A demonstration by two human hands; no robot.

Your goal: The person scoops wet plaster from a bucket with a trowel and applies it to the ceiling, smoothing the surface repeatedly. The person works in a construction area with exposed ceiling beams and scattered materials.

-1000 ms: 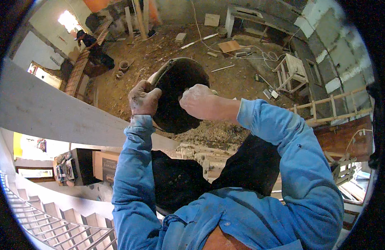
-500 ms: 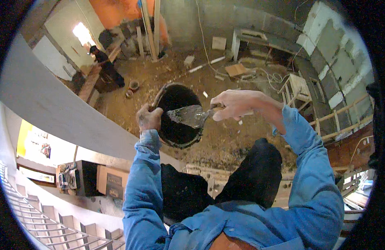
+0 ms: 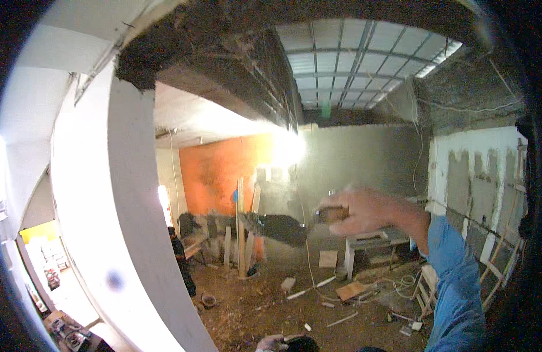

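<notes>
My right hand [image 3: 364, 214] is raised in front of me, its fingers closed around the handle of a trowel [image 3: 282, 229]. The blade points left and looks dark, with a lump of grey mortar [image 3: 251, 222] near its tip. Motion blurs both hand and tool slightly. Low down, at the picture's bottom edge, my left hand [image 3: 271, 342] grips the rim of a bucket [image 3: 301, 344]. Only a dark sliver of the bucket shows; the rest is cut off.
A white pillar [image 3: 136, 193] rises close on the left. Overhead runs a rough dark beam [image 3: 224, 76]. Below lies a littered dirt floor [image 3: 253, 311] with boards, a pipe and hose. Beyond the pillar is another person [image 3: 180, 258]. A wooden frame [image 3: 426, 287] stands at right.
My view has tilted up from the bucket to the walls and ceiling. My right hand has lifted the trowel out of the bucket, now with mortar on it. The left hand stays on the bucket.
</notes>
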